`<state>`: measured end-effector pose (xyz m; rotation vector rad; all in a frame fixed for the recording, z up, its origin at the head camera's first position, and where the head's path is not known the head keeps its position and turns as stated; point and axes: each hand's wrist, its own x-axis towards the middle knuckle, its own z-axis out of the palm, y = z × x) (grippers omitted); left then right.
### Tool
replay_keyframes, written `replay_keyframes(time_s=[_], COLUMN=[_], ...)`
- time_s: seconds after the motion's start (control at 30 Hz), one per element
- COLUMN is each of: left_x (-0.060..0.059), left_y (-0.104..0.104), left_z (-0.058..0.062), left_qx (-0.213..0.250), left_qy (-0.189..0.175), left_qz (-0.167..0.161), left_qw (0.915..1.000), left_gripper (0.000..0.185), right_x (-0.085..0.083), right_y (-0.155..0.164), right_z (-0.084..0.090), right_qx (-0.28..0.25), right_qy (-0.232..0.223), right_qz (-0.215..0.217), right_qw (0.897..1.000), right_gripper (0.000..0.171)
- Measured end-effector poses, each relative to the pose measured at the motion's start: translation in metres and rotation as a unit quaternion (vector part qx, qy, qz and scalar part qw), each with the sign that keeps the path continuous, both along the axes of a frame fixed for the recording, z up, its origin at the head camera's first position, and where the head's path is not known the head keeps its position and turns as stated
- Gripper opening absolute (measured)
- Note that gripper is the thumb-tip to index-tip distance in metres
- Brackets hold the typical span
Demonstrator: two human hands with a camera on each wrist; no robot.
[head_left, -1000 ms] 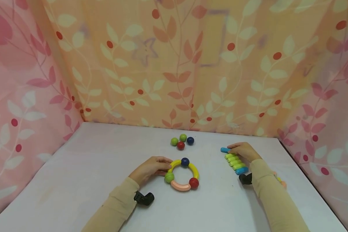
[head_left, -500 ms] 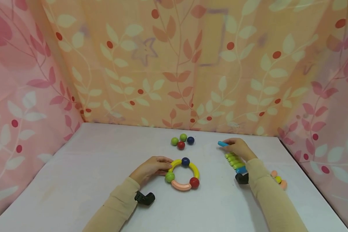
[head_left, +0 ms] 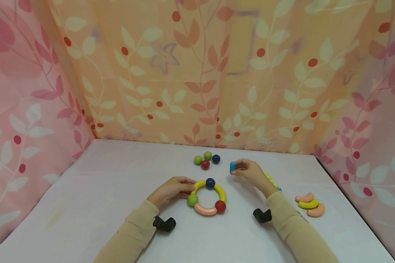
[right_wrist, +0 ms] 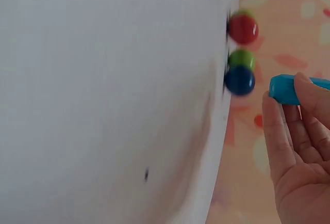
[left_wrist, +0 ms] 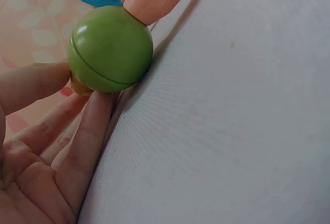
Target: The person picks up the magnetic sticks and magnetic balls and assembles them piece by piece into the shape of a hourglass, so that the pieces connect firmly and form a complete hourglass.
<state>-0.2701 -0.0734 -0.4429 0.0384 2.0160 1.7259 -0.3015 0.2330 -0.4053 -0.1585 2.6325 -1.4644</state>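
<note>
A ring toy (head_left: 206, 197) of yellow and pink arcs joined by blue, red and green balls lies flat on the white table (head_left: 102, 190). My left hand (head_left: 172, 189) holds the ring's left side, thumb and fingers (left_wrist: 87, 126) around its green ball (left_wrist: 110, 48). My right hand (head_left: 248, 170) is raised just right of the ring and pinches a short blue piece (head_left: 232, 167) (right_wrist: 286, 89). A row of green and blue pieces (head_left: 271, 179) lies mostly hidden behind the right wrist.
Several loose balls (head_left: 206, 160), green, red and blue, sit in a cluster behind the ring. Pink and yellow curved pieces (head_left: 309, 204) lie near the table's right edge. Patterned curtains close in the back and both sides.
My right hand lifted the blue piece off the far end of the row and carried it left toward the ring, uncovering the curved pieces. The left hand has stayed put.
</note>
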Motion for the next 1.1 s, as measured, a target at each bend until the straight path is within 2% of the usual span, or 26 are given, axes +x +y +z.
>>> replay_keyframes(time_s=[0.23,0.47,0.8,1.1], left_x=[0.000,-0.004,-0.001,0.001], left_y=[0.000,0.003,0.002,0.001], left_z=[0.000,0.002,0.000,0.000], left_qx=[-0.001,-0.011,-0.006,-0.003], left_qy=[0.002,-0.004,-0.001,0.001], left_qz=[0.004,0.002,0.001,-0.002], left_qw=[1.0000,0.9999,1.0000,1.0000], left_gripper=[0.035,0.034,0.034,0.034], right_x=[0.014,0.022,0.025,0.025], right_y=[-0.033,-0.048,-0.061,-0.066], right_z=[0.004,0.007,-0.001,-0.008], right_qx=[-0.009,-0.028,-0.049,-0.024], right_qy=[0.004,0.017,0.002,0.008], right_qz=[0.031,0.054,0.057,0.056], right_qw=[0.999,0.998,0.997,0.998], right_gripper=[0.034,0.029,0.023,0.021])
